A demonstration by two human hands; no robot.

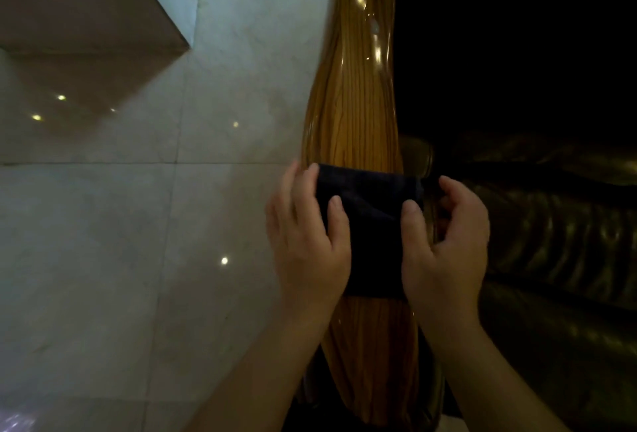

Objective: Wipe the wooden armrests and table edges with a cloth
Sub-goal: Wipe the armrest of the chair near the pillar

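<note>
A glossy wooden armrest (355,104) with striped grain runs from the bottom centre up to the top of the view. A dark cloth (370,224) lies draped across it at mid-height. My left hand (310,235) holds the cloth's left side, thumb on top and fingers curled over the armrest's left edge. My right hand (448,245) grips the cloth's right side, its fingers bent down over the armrest's right edge.
A dark leather seat cushion (551,242) lies right of the armrest. Pale polished floor tiles (138,242) with light reflections spread to the left. A brown block-shaped piece of furniture (76,4) stands at the upper left.
</note>
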